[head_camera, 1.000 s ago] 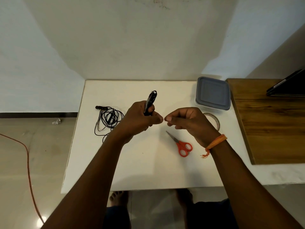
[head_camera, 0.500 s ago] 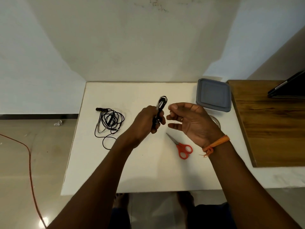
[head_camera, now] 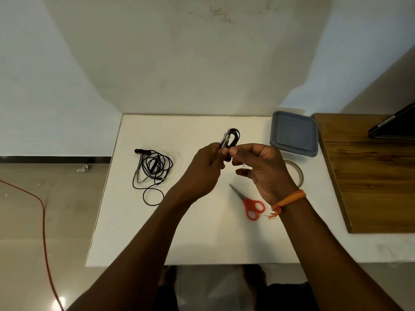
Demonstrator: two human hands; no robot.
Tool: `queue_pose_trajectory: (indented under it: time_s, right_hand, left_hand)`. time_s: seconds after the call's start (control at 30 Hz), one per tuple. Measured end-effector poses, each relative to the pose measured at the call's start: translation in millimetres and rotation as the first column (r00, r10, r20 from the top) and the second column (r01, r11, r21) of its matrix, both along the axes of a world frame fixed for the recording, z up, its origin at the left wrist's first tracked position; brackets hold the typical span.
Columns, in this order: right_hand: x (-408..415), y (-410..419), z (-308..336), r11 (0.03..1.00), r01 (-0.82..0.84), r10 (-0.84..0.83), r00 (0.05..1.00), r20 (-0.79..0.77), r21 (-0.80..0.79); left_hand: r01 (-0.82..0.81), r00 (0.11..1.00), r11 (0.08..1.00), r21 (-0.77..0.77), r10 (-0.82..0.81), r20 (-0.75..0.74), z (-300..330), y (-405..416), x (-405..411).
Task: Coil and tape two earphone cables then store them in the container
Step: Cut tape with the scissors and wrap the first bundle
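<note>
My left hand (head_camera: 203, 170) grips a coiled black earphone cable (head_camera: 233, 138) above the middle of the white table (head_camera: 202, 239); the coil sticks up past my fingers. My right hand (head_camera: 262, 169) meets it from the right, its thumb and forefinger pinching the coil near my left fingertips. A second black earphone cable (head_camera: 155, 170) lies loose and tangled on the table's left side. The container (head_camera: 294, 133), closed with a grey lid, stands at the table's back right. A roll of clear tape (head_camera: 296, 173) lies behind my right wrist, partly hidden.
Red-handled scissors (head_camera: 249, 202) lie on the table just left of my right wrist. A wooden board (head_camera: 370, 176) adjoins the table on the right with a dark flat device (head_camera: 395, 126) at its far end. An orange cord (head_camera: 42, 218) runs over the floor at left.
My left hand carried the coil a little to the right and farther back. My right hand opened, then closed in on the coil and now pinches it.
</note>
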State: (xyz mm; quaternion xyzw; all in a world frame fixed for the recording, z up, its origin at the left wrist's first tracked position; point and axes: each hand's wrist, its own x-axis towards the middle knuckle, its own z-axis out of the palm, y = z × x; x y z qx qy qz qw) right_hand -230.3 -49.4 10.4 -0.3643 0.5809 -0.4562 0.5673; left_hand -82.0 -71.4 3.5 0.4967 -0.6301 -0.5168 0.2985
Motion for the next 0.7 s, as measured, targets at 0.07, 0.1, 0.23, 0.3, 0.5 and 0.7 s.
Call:
queue_pose_trajectory:
  time_s: [0.07,0.1,0.23,0.3,0.5,0.7]
  right_hand:
    - [1.0,-0.5,-0.1,1.000,0.026,-0.026,0.999,-0.032,-0.013]
    - [1.0,-0.7,-0.4,0.999,0.031,-0.032,0.998,-0.051,-0.015]
    - [-1.5,-1.6,-1.8,1.000,0.010,-0.009,0.997,-0.076,0.009]
    - [-2.7,-2.0,-2.7,1.000,0.008,-0.007,0.998,-0.062,0.025]
    - [-4.6,-1.0,-2.5,0.999,-0.034,0.035,0.998,-0.047,0.026]
    - [-2.5,-2.6,-1.1,1.000,-0.003,0.002,0.992,-0.126,-0.004]
  left_hand:
    - [-0.015,0.998,0.999,-0.035,0.017,0.055,-1.1,1.8,-3.1]
    - [-0.018,0.995,0.998,-0.060,0.023,0.095,-3.4,2.5,-4.2]
    - [0.038,0.981,0.980,-0.196,0.001,0.195,-4.5,3.8,-3.0]
    - [0.076,0.976,0.974,-0.215,-0.028,0.216,-3.3,3.4,-1.5]
    - [0.166,0.967,0.967,-0.193,-0.121,0.223,-3.2,2.5,2.7]
    - [0.256,0.965,0.965,-0.052,-0.252,0.075,5.6,0.6,7.9]
